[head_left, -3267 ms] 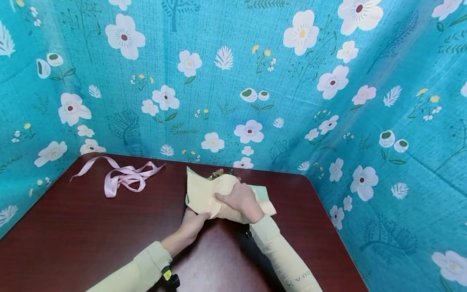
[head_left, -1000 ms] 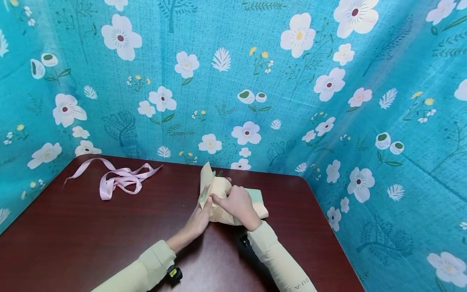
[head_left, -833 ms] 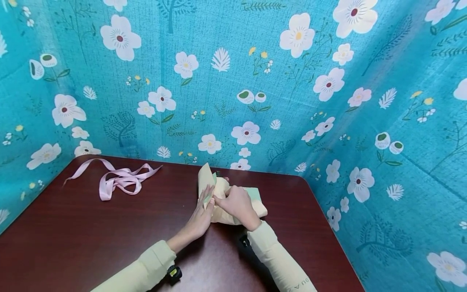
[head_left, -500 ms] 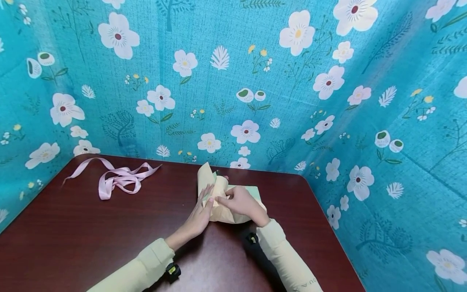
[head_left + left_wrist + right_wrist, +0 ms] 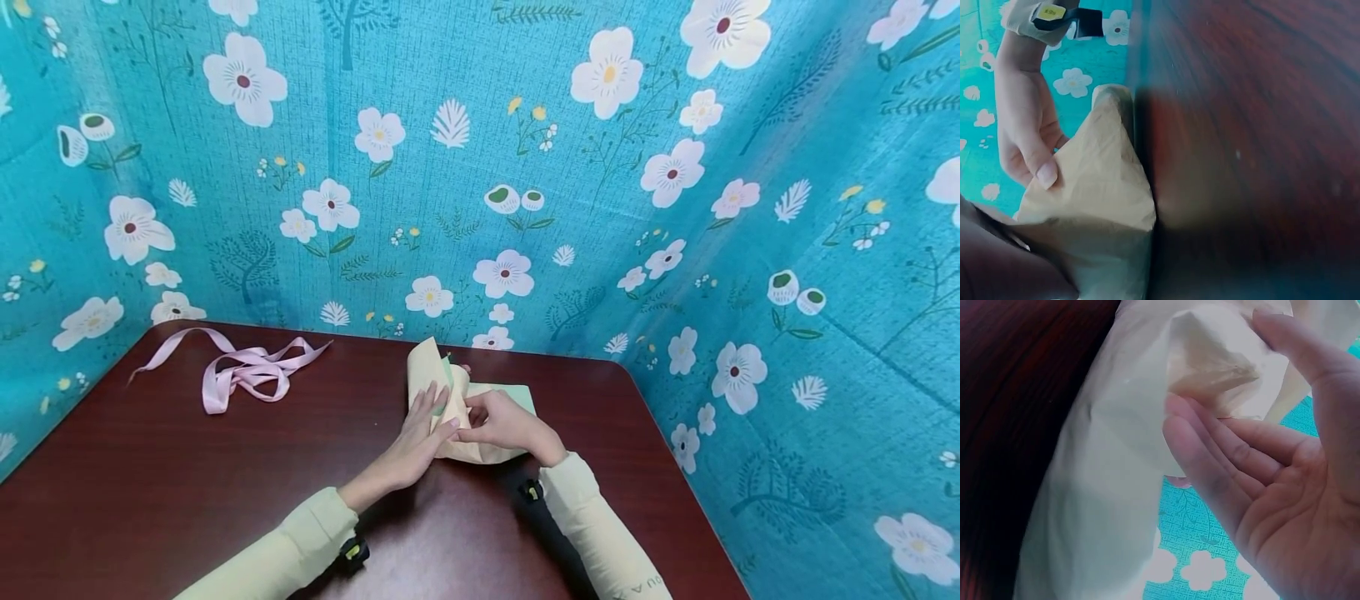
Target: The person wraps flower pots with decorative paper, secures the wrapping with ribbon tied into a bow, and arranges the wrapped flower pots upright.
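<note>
A sheet of cream wrapping paper (image 5: 424,367), pale green on its other face, is folded round a small bunch of flowers (image 5: 467,367) on the table; only a bit of pink and green shows at the top. My left hand (image 5: 411,446) lies along the left fold, fingers straight and spread, pressing the paper. My right hand (image 5: 510,423) holds a fold at the middle of the wrap between thumb and fingers. In the right wrist view, paper bulges between the right thumb and the bent fingers (image 5: 1194,440). The left wrist view shows the right thumb on the crumpled paper (image 5: 1104,169).
A loose pink ribbon (image 5: 258,367) lies in loops at the back left of the dark red table (image 5: 300,467). Behind and on both sides hangs a blue flowered cloth (image 5: 420,225). A black wrist camera (image 5: 354,550) sits below the left sleeve.
The left side of the paper has been folded over to the right. My left hand has moved up onto that fold, fingers spread; my right hand has shifted its hold and its wrist has swung right.
</note>
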### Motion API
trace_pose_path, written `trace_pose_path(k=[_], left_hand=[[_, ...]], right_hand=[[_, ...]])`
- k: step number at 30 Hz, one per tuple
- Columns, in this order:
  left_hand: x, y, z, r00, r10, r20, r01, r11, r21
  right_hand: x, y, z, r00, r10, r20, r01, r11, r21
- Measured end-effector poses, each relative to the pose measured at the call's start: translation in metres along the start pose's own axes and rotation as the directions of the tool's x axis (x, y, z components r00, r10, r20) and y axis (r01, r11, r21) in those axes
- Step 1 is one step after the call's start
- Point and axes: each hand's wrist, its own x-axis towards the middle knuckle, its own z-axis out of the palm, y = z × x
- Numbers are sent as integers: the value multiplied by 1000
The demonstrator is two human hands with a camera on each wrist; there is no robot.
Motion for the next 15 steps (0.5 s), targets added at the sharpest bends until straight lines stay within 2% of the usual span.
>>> trace_pose_path(k=[4, 6, 7, 12, 14, 15], left_hand=[[0, -2, -4, 992, 109, 69, -112, 993, 45], [0, -3, -7, 979, 174, 101, -183, 980, 77], [0, -4, -9, 970, 217, 112, -230, 966, 115], [4, -8, -18, 951, 282, 126, -303, 929, 210], [6, -9, -21, 949, 283, 139, -307, 931, 198], [7, -10, -22, 943, 295, 152, -322, 924, 204]], right_hand=[[-1, 2, 1, 1000, 3, 1, -3, 1000, -20], [-2, 3, 1, 1000, 2, 5, -2, 1000, -30], [-3, 3, 1, 1000, -1, 6, 1, 999, -38], [-5, 5, 1, 1000, -16, 8, 16, 999, -36], [-6, 5, 1, 1000, -27, 9, 27, 999, -31], [-7, 6, 0, 1000, -29, 9, 29, 999, -29]])
